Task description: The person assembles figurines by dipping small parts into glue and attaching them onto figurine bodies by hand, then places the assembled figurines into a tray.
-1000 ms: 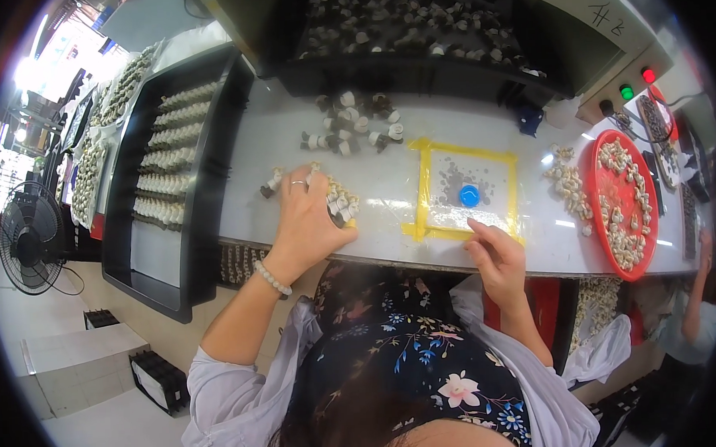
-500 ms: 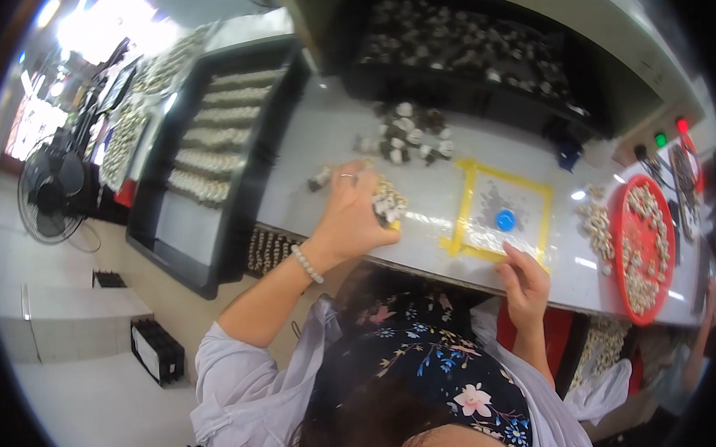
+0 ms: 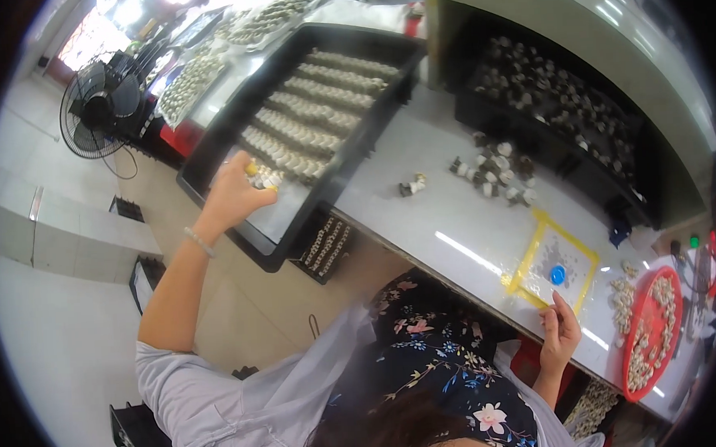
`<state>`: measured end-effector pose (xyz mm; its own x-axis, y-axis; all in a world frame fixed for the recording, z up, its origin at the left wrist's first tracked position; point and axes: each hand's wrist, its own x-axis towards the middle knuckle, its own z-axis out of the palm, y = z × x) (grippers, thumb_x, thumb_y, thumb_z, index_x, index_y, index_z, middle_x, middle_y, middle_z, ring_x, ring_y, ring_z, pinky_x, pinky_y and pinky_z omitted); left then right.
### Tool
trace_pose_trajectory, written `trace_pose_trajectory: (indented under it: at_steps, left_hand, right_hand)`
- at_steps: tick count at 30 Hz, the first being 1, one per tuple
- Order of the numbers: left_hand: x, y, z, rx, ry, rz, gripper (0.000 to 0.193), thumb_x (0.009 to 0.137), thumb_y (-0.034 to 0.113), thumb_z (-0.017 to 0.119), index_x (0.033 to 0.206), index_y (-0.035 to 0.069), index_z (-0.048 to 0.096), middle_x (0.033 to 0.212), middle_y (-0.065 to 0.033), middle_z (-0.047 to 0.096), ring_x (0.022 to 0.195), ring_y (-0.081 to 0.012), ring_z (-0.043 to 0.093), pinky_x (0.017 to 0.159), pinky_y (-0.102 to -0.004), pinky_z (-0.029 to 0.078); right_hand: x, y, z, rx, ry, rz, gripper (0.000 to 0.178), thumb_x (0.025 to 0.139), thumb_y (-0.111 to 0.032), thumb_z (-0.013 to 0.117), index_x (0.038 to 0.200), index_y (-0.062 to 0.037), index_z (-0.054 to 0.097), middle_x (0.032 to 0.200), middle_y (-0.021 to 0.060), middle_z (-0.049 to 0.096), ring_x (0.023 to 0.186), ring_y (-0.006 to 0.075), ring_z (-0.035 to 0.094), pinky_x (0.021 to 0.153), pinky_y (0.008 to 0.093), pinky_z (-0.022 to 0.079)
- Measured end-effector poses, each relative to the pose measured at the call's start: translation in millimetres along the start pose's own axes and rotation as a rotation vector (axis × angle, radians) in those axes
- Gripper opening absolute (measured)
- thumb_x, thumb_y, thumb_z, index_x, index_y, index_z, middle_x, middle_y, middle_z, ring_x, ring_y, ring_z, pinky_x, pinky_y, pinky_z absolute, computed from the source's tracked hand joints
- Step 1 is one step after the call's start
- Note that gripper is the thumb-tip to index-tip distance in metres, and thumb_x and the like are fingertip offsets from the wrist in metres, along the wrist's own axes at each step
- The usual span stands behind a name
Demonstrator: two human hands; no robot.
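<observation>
My left hand (image 3: pixel 233 191) reaches into the near end of a large black tray (image 3: pixel 274 255). Its closed fingers hold a handful of small white-and-dark pieces (image 3: pixel 270 180), with bits of yellow at the fingertips. Farther up the tray lie several neat rows of similar pieces (image 3: pixel 306 128). Over the table's front edge, my right hand (image 3: pixel 561 334) holds nothing I can see, its index finger stretched out and the other fingers loosely bent. Just beyond that fingertip is a yellow-taped square (image 3: pixel 527 262) with a round blue cap-like piece (image 3: pixel 557 275) and grey smudges.
Loose pieces lie in a cluster (image 3: pixel 495 169) and a small group (image 3: pixel 412 185) on the white table (image 3: pixel 402 146). A black bin (image 3: pixel 556 95) of pieces stands behind. At right is a red basket (image 3: pixel 673 329) with pale pieces. A fan (image 3: pixel 97 107) stands far left.
My left hand has moved left from above the table into the black tray, still holding pieces. The view has turned left. My right hand stays by the taped square.
</observation>
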<state>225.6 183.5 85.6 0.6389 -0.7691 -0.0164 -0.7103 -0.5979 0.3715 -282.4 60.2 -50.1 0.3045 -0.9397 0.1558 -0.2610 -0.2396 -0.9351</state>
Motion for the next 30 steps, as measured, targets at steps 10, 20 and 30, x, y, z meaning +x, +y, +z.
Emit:
trace_pose_trajectory:
  at_steps: [10, 20, 30]
  left_hand:
    - [13, -7, 24, 0.144, -0.279, 0.080, 0.057, 0.057, 0.034, 0.072, 0.085, -0.010, 0.049, 0.088, -0.0308, 0.053, 0.092, -0.0408, 0.047, 0.082, -0.0424, 0.043]
    - [13, -2, 34, 0.055, -0.305, 0.055, 0.054, 0.061, 0.031, 0.075, 0.089, -0.005, 0.046, 0.095, -0.0274, 0.046, 0.095, -0.0396, 0.043, 0.081, -0.0428, 0.041]
    - [6, 0, 35, 0.003, -0.352, 0.093, 0.052, 0.071, 0.025, 0.073, 0.098, -0.006, 0.041, 0.104, -0.0302, 0.044, 0.101, -0.0427, 0.042, 0.087, -0.0447, 0.039]
  right_hand:
    - [6, -4, 2, -0.092, 0.033, 0.114, 0.029, 0.092, -0.006, 0.053, 0.119, 0.0015, 0.057, 0.078, 0.0019, 0.056, 0.066, 0.0062, 0.046, 0.060, 0.0180, 0.038]
    - [17, -23, 13, -0.263, 0.081, 0.246, 0.026, 0.089, -0.005, 0.052, 0.113, 0.0022, 0.061, 0.072, 0.0021, 0.056, 0.061, 0.0069, 0.046, 0.054, 0.0185, 0.035]
    - [24, -22, 13, -0.369, 0.079, 0.305, 0.024, 0.092, -0.014, 0.055, 0.111, -0.0010, 0.063, 0.067, -0.0020, 0.054, 0.054, 0.0014, 0.039, 0.047, 0.0147, 0.028]
